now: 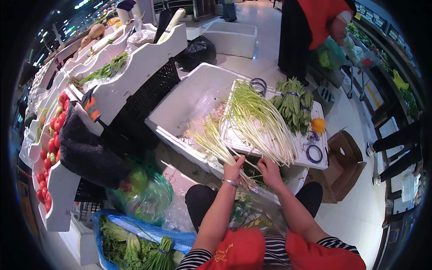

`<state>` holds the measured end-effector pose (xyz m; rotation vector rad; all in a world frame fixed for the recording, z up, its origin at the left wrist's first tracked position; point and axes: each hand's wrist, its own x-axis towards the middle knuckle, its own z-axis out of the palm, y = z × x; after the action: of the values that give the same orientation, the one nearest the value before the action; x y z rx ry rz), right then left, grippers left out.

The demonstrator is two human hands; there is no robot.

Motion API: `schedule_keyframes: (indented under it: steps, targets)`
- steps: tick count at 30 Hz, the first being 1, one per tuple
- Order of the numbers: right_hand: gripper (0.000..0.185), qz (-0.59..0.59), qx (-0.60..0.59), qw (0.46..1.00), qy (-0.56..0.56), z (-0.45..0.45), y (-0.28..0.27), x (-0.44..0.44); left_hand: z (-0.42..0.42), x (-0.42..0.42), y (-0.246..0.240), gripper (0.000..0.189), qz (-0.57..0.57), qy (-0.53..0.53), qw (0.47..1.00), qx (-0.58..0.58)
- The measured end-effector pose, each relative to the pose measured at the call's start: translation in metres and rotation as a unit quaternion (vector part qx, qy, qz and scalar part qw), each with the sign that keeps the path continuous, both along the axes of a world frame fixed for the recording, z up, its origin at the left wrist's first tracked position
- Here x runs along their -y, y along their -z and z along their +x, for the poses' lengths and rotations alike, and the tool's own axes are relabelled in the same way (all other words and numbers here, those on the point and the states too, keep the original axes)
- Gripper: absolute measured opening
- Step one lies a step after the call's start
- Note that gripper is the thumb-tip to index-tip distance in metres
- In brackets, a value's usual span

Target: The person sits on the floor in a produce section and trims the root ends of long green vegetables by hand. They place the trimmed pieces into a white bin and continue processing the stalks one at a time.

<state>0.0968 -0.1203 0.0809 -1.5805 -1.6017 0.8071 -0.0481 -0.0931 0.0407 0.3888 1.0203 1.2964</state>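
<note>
My left hand (233, 171) is closed around a bunch of thin pale stalks with yellow-green tops (216, 145), held over an open foam box. Just to its right, my right hand (269, 171) pinches at a stalk, its fingertips partly hidden. Beyond both hands a larger heap of the same long white stalks (266, 125) lies on a white foam lid. Tied bundles of leafy greens (294, 101) rest at the lid's far right, with a yellow pepper (318, 125) and a roll of dark tape (314, 154) nearer.
A large foam box (179, 101) holds scraps and clear plastic. Left stand foam-edged shelves with tomatoes (52, 143); lettuce fills a blue bag (141, 229) below. A cardboard box (344, 165) sits right. A person in a red vest (312, 23) stands beyond, near a shopping cart (362, 60).
</note>
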Motion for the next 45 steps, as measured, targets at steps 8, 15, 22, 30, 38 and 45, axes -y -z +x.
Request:
schedule_keyframes:
  steps: [8, 15, 22, 30, 38, 45]
  targets:
    - [0.022, -0.015, -0.194, 0.978, 0.08, 0.091, -0.008, 0.031, -0.004, -0.006, 0.006, 0.018, -0.003, -0.059, 0.997, 0.059]
    - [0.015, -0.01, -0.04, 0.998, -0.047, 0.031, -0.006, 0.036, 0.017, 0.012, 0.004, 0.018, 0.041, 0.116, 0.992, 0.008]
    - [0.014, -0.045, -0.121, 0.992, 0.002, 0.001, 0.004, 0.03, 0.018, 0.023, 0.001, 0.019, 0.032, 0.194, 0.979, 0.046]
    - [0.016, -0.052, -0.325, 0.944, 0.039, 0.032, 0.019, 0.031, 0.008, 0.011, 0.01, 0.013, -0.01, 0.083, 0.994, 0.067]
    - [0.015, -0.036, -0.612, 0.779, 0.131, 0.107, 0.016, 0.053, 0.003, 0.003, 0.002, 0.015, -0.035, 0.009, 0.991, 0.127]
    - [0.035, -0.048, -0.014, 0.994, -0.093, 0.066, 0.005, 0.052, 0.009, 0.007, 0.016, 0.02, -0.059, 0.037, 0.997, 0.03]
